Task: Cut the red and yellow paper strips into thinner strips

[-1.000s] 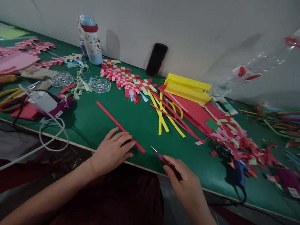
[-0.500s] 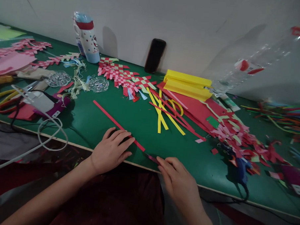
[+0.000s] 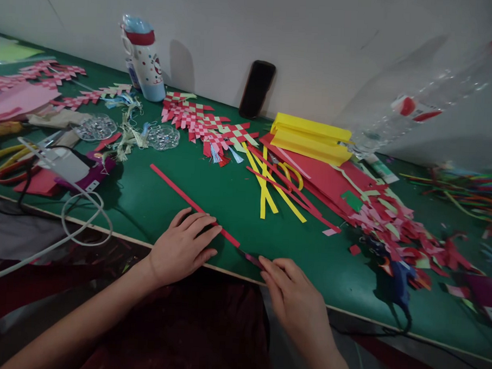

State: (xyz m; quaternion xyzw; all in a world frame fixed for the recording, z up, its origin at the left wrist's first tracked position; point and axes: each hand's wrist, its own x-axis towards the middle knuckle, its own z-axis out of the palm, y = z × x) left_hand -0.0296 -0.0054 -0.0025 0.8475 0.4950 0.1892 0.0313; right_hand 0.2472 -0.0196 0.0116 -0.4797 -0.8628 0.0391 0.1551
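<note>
A long red paper strip (image 3: 176,190) lies slantwise on the green table (image 3: 237,206). My left hand (image 3: 182,247) rests on the strip's near part, fingers curved and pressing it down. My right hand (image 3: 293,301) grips a small pink-handled blade tool (image 3: 249,257) whose tip meets the strip's near end at the table's front edge.
Loose yellow and red strips (image 3: 274,188), woven red-and-white paper pieces (image 3: 203,125), a yellow paper stack (image 3: 309,138), a phone (image 3: 256,89), a bottle (image 3: 143,57), paper scraps (image 3: 394,229) at right, scissors (image 3: 4,160) and a white cable (image 3: 81,221) at left.
My right hand has drawn the tool down and left, from above the table to the strip's near end. The left hand has stayed on the strip.
</note>
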